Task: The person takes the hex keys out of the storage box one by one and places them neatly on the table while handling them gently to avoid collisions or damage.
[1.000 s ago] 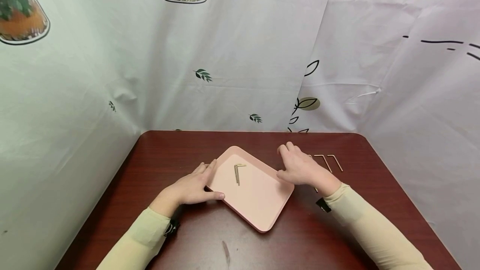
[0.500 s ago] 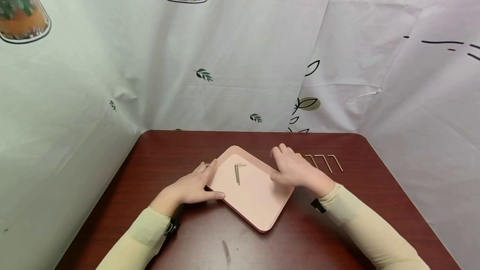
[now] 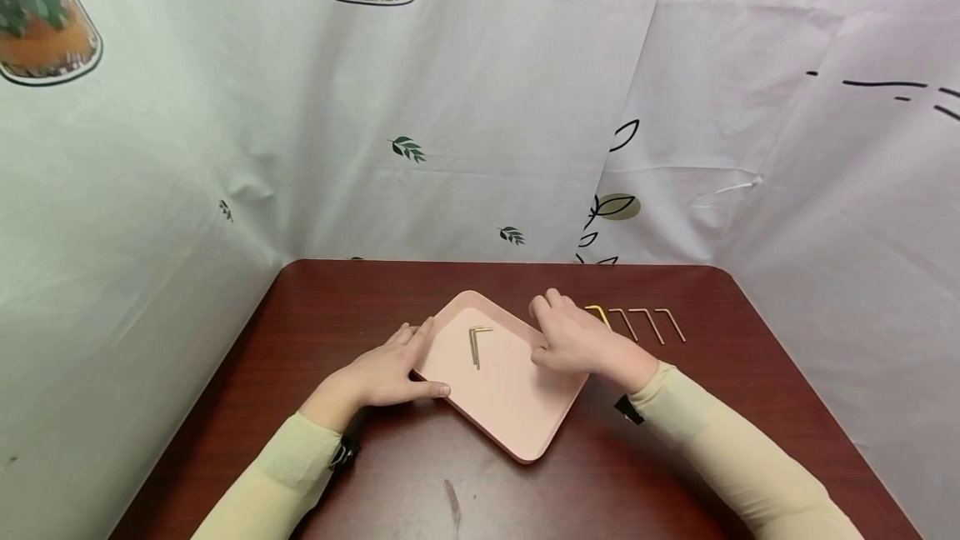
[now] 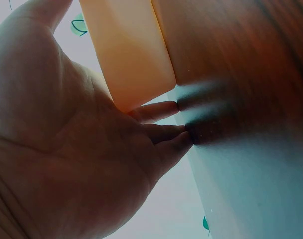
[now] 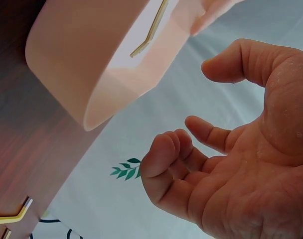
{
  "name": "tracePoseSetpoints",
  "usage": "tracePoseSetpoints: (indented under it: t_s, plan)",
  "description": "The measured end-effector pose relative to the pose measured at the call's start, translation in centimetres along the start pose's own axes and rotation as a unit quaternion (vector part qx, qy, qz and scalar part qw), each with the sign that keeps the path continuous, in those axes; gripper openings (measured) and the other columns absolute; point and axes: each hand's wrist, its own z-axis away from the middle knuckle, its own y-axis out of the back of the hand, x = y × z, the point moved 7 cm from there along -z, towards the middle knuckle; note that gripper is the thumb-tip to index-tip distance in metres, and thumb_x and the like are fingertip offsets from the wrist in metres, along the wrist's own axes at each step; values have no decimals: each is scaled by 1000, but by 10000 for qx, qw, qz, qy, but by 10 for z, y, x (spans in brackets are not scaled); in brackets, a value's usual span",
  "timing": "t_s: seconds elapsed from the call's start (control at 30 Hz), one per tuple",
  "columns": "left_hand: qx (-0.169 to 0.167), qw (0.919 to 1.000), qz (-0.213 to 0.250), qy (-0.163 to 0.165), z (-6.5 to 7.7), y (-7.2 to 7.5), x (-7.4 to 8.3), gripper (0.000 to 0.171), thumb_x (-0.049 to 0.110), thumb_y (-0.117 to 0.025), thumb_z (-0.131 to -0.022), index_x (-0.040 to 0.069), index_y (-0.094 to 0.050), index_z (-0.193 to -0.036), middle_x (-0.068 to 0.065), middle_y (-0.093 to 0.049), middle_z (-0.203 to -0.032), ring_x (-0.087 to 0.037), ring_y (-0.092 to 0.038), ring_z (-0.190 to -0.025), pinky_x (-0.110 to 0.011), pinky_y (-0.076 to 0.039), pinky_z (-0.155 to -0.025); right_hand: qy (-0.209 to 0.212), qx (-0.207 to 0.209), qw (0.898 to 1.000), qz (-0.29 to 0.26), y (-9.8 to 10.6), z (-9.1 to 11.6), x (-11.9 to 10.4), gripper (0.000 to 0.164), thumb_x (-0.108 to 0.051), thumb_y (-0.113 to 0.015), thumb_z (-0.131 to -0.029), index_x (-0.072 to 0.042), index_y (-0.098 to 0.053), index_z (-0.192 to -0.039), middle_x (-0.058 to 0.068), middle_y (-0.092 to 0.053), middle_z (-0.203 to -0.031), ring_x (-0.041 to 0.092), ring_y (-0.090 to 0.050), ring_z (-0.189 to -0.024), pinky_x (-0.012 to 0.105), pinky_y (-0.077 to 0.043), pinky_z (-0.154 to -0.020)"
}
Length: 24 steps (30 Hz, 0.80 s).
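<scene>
Two hex keys (image 3: 474, 348) lie in the tray (image 3: 517, 415) near the left hand (image 3: 384, 373), its fingers straight. The right hand (image 3: 581, 340) curls loosely, holding nothing.

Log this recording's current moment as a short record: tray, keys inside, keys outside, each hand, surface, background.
Tray: pink, set at an angle
Keys inside: two L-shaped keys visible, close together
Keys outside: a yellow key and three duller keys, in a row on the person's right
Left hand: touching the tray's left end, thumb over the rim
Right hand: above the tray's right side, fingers bent, holding nothing visible
Surface: reddish-brown table
Background: pale cloth with printed plants
</scene>
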Motion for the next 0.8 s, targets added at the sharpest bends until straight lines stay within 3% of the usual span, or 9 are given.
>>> tracePoseSetpoints:
  t_s: [0.3, 0.57, 0.8]
  plan:
    - [29, 10000, 24, -5, 1, 0, -2, 129, 81, -72, -91, 3, -18, -178, -33, -29, -175, -52, -24, -165, -64, -39, -124, 118, -87, 9999, 30, -5, -4, -9, 37, -18, -77, -80, -5, -57, -108, 8, -47, -97, 27, -51, -83, 43, -48, -73]
    - [-2, 10000, -5, 24, 1, -2, -4, 129, 82, -71, -92, 4, -17, -178, -31, -28, -177, -50, -22, -166, -63, -39, -124, 60, -337, 9994, -60, -11, -9, -18, 47, -18, -78, -84, 1, -61, -122, 12, -53, -108, 30, -56, -95, 45, -53, -83]
    - [-23, 10000, 16, 34, 2, -1, -2, 129, 82, -71, -92, 4, -16, -178, -32, -27, -177, -50, -22, -167, -64, -39, -124, 178, -410, 9989, -101, -11, -13, -25, 48, -19, -78, -83, 1, -60, -123, 12, -53, -108, 31, -56, -96, 45, -53, -85]
